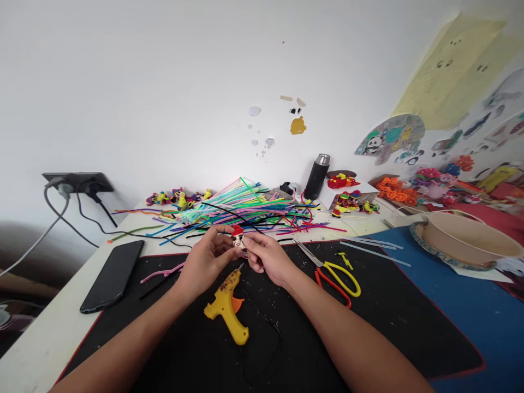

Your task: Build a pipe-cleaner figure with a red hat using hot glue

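Observation:
Both of my hands meet above the black mat (pixel 368 327) and pinch a small doll head (pixel 238 239) with a painted face and a red fuzzy top. My left hand (pixel 207 261) grips it from the left with closed fingers. From the right, my right hand (pixel 266 257) closes its fingertips on the same head. Just below the hands lies a yellow glue gun (pixel 226 305) with an orange trigger, its nozzle pointing up toward the head.
A pile of coloured pipe cleaners (pixel 245 210) spreads behind the hands. Scissors (pixel 333 273) with yellow and red handles lie to the right, a black phone (pixel 112 275) to the left. A black flask (pixel 316 176), small figures, a round basket (pixel 466 240) and wall socket cables surround them.

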`<state>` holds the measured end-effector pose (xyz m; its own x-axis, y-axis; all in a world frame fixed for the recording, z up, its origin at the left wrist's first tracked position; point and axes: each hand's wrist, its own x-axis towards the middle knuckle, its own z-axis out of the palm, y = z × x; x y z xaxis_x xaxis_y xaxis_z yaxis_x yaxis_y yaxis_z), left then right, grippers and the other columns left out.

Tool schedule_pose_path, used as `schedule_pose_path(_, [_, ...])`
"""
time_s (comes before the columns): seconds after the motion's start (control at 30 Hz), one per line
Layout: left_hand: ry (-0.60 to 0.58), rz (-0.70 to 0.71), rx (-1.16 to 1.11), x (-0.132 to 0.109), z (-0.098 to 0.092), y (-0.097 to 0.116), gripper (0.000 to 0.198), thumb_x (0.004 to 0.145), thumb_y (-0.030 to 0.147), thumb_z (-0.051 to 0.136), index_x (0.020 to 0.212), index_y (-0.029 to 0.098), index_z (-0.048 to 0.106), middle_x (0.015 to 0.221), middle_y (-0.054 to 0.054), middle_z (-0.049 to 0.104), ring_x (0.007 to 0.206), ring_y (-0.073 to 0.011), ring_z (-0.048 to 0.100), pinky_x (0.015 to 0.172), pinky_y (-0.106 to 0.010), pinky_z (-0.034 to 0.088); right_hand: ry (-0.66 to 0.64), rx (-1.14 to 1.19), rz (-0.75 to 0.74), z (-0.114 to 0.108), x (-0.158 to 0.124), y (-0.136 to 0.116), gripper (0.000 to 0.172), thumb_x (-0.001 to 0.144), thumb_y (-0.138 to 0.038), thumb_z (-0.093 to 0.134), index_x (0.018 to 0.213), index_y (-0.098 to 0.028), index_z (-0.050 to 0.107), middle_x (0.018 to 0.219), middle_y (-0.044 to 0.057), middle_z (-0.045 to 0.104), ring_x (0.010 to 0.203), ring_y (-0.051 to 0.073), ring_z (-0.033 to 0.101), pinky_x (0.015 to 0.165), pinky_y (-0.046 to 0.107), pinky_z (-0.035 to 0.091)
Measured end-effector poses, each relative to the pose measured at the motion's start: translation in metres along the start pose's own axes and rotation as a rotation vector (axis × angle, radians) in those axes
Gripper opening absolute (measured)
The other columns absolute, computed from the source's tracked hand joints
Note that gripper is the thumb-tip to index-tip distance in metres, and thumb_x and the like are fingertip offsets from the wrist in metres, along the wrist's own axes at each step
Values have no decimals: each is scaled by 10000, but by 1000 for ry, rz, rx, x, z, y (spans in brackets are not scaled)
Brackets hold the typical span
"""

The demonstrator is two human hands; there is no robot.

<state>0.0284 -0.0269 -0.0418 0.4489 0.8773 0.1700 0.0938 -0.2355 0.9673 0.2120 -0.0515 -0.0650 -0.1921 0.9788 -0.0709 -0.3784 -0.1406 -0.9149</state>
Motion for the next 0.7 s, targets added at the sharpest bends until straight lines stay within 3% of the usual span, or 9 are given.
schedule_pose_path(0.7, [20, -9, -75, 0, 3, 1, 473, 863, 420, 762, 1204, 234, 493, 907, -24, 753, 864, -226, 753, 807, -369, 582, 10, 13, 11, 0, 0, -1, 473, 778, -566, 827, 1011, -181, 679, 538, -92, 464, 413, 61, 348, 396, 219, 184])
